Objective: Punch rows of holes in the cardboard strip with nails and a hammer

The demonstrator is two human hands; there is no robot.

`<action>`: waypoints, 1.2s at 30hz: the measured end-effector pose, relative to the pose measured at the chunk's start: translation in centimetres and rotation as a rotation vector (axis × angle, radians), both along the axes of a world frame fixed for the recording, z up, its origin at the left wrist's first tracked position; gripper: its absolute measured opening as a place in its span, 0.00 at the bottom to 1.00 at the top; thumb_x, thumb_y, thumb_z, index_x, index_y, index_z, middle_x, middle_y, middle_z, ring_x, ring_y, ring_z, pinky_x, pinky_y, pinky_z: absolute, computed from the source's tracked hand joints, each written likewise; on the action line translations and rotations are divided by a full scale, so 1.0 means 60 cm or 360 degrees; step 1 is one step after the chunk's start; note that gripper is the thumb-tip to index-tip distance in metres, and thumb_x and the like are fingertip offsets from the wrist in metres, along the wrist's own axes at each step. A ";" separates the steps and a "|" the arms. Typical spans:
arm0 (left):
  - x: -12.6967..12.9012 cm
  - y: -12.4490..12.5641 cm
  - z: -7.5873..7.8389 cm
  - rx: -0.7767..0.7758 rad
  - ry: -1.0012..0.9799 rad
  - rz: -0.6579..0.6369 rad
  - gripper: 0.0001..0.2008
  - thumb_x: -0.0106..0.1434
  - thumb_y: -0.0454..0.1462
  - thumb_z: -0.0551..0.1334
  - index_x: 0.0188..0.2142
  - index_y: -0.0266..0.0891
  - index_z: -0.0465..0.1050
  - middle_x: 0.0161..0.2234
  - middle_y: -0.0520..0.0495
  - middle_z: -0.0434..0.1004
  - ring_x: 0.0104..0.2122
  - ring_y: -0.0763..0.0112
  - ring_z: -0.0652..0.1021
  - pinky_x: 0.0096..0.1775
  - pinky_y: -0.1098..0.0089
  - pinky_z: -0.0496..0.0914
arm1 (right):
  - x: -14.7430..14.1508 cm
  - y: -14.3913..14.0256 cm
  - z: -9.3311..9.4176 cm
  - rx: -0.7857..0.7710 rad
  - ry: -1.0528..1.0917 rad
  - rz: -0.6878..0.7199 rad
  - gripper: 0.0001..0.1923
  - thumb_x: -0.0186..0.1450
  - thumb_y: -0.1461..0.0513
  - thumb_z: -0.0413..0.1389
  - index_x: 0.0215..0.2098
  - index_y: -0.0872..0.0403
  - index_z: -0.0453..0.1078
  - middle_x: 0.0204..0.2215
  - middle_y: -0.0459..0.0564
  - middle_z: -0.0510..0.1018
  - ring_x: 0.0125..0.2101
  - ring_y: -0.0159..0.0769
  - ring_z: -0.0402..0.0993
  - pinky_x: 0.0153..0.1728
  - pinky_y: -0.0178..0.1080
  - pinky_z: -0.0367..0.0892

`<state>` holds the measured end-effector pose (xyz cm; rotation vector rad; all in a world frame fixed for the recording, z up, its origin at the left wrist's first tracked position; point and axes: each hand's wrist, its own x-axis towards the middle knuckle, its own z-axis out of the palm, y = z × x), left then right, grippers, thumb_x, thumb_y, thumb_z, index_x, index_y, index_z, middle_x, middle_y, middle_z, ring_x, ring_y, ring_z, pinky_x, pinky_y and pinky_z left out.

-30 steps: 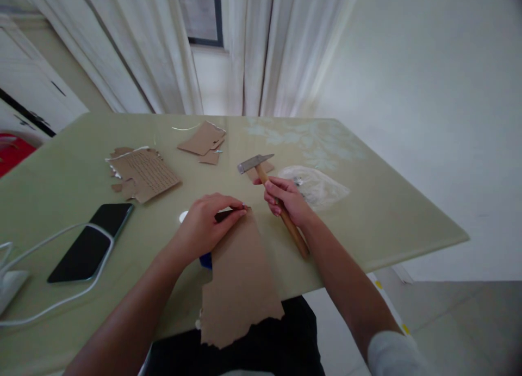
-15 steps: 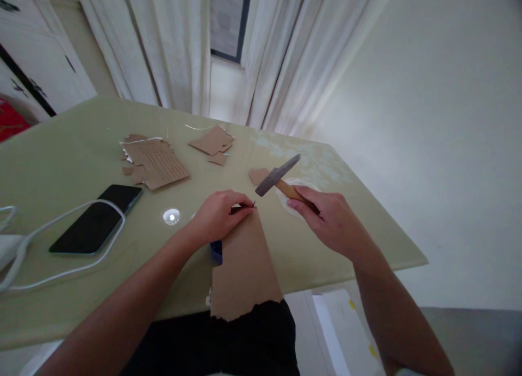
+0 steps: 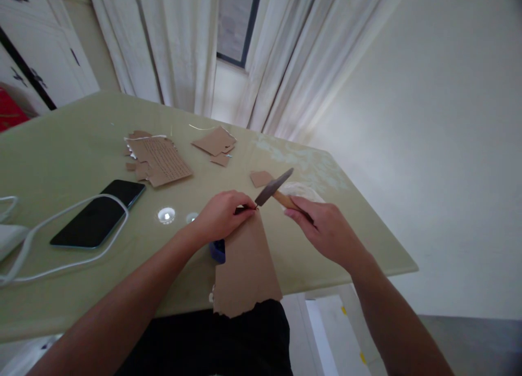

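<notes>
Right hand (image 3: 326, 229) wraps the wooden-handled steel hammer (image 3: 274, 187), handle mostly hidden in fist. Left hand (image 3: 222, 215) pinches something tiny, prob. a nail, too small to tell, on the long brown cardboard strip (image 3: 244, 262), hammer head at its 2 o'clock. Small blue object (image 3: 218, 251) half hidden under strip.

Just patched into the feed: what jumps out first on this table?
The hammer in the right hand, its metal head down by the left hand's fingertips, which pinch something small at the top edge of a cardboard strip hanging over the near table edge. At left lie a dark phone looped by a white cable, with torn cardboard scraps behind.
</notes>
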<state>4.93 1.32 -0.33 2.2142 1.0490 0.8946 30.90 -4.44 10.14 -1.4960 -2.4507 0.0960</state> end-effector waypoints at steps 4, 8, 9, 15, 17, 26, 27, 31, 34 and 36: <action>0.000 0.000 -0.003 0.0036 -0.0006 -0.0038 0.07 0.73 0.35 0.66 0.40 0.43 0.85 0.45 0.47 0.88 0.44 0.60 0.85 0.50 0.63 0.74 | 0.002 -0.003 -0.008 -0.0020 -0.0035 0.0031 0.14 0.82 0.55 0.54 0.52 0.52 0.80 0.39 0.55 0.88 0.37 0.45 0.84 0.38 0.40 0.67; -0.002 0.002 -0.009 0.0028 -0.0039 -0.0042 0.07 0.73 0.36 0.67 0.40 0.44 0.85 0.46 0.47 0.88 0.46 0.60 0.85 0.52 0.62 0.75 | 0.008 -0.004 0.002 0.0096 0.0137 -0.0064 0.15 0.82 0.54 0.55 0.54 0.54 0.80 0.34 0.51 0.85 0.29 0.41 0.79 0.34 0.39 0.65; -0.002 0.002 -0.009 0.0024 -0.0037 -0.0045 0.06 0.73 0.36 0.67 0.40 0.43 0.85 0.46 0.47 0.88 0.46 0.60 0.85 0.52 0.62 0.75 | 0.008 -0.004 0.002 0.0114 0.0166 -0.0086 0.15 0.82 0.54 0.55 0.54 0.54 0.80 0.32 0.51 0.84 0.28 0.41 0.78 0.33 0.39 0.64; -0.001 0.001 -0.001 0.0027 0.0001 -0.0040 0.07 0.72 0.35 0.66 0.40 0.43 0.86 0.45 0.46 0.88 0.43 0.60 0.85 0.49 0.63 0.75 | 0.003 0.001 -0.023 -0.0082 0.0022 0.0000 0.14 0.82 0.55 0.54 0.49 0.52 0.80 0.36 0.52 0.86 0.33 0.43 0.82 0.36 0.40 0.65; -0.001 0.000 0.000 0.0036 0.0001 -0.0043 0.08 0.72 0.35 0.66 0.40 0.44 0.86 0.45 0.46 0.88 0.44 0.60 0.85 0.50 0.63 0.76 | 0.005 0.002 -0.027 -0.0054 0.0038 -0.0018 0.14 0.82 0.54 0.54 0.50 0.52 0.80 0.36 0.52 0.86 0.33 0.43 0.81 0.36 0.40 0.65; 0.000 0.001 -0.003 0.0046 0.0006 -0.0012 0.06 0.72 0.35 0.68 0.40 0.43 0.86 0.44 0.47 0.88 0.44 0.61 0.86 0.49 0.64 0.75 | 0.008 0.001 -0.033 -0.0012 0.0053 -0.0018 0.16 0.82 0.53 0.54 0.49 0.52 0.79 0.33 0.51 0.85 0.30 0.42 0.80 0.35 0.39 0.65; 0.000 0.001 -0.002 0.0040 0.0014 -0.0006 0.06 0.72 0.35 0.68 0.39 0.43 0.86 0.44 0.47 0.88 0.43 0.62 0.86 0.48 0.64 0.75 | 0.008 0.001 -0.037 -0.0029 0.0047 -0.0005 0.15 0.82 0.53 0.54 0.49 0.52 0.79 0.34 0.52 0.85 0.31 0.43 0.81 0.35 0.40 0.66; 0.001 -0.002 0.000 0.0046 0.0022 0.0001 0.06 0.72 0.35 0.68 0.40 0.44 0.87 0.45 0.47 0.89 0.44 0.61 0.86 0.50 0.64 0.75 | 0.013 0.000 -0.042 0.0036 0.0114 -0.0054 0.16 0.82 0.52 0.54 0.50 0.53 0.79 0.33 0.52 0.86 0.30 0.43 0.81 0.34 0.40 0.65; 0.002 -0.007 0.005 0.0085 0.0102 0.0028 0.05 0.72 0.38 0.69 0.41 0.42 0.87 0.46 0.44 0.89 0.46 0.58 0.85 0.51 0.61 0.74 | 0.015 -0.002 -0.037 0.0086 0.0151 -0.0094 0.18 0.82 0.51 0.54 0.52 0.54 0.79 0.33 0.53 0.85 0.28 0.42 0.80 0.33 0.40 0.65; 0.003 -0.010 0.008 0.0098 0.0185 0.0066 0.09 0.71 0.44 0.72 0.42 0.42 0.87 0.46 0.43 0.89 0.45 0.55 0.85 0.50 0.59 0.74 | 0.014 -0.003 -0.037 0.0038 0.0110 -0.0068 0.17 0.82 0.52 0.54 0.50 0.54 0.79 0.32 0.52 0.85 0.29 0.42 0.80 0.34 0.40 0.65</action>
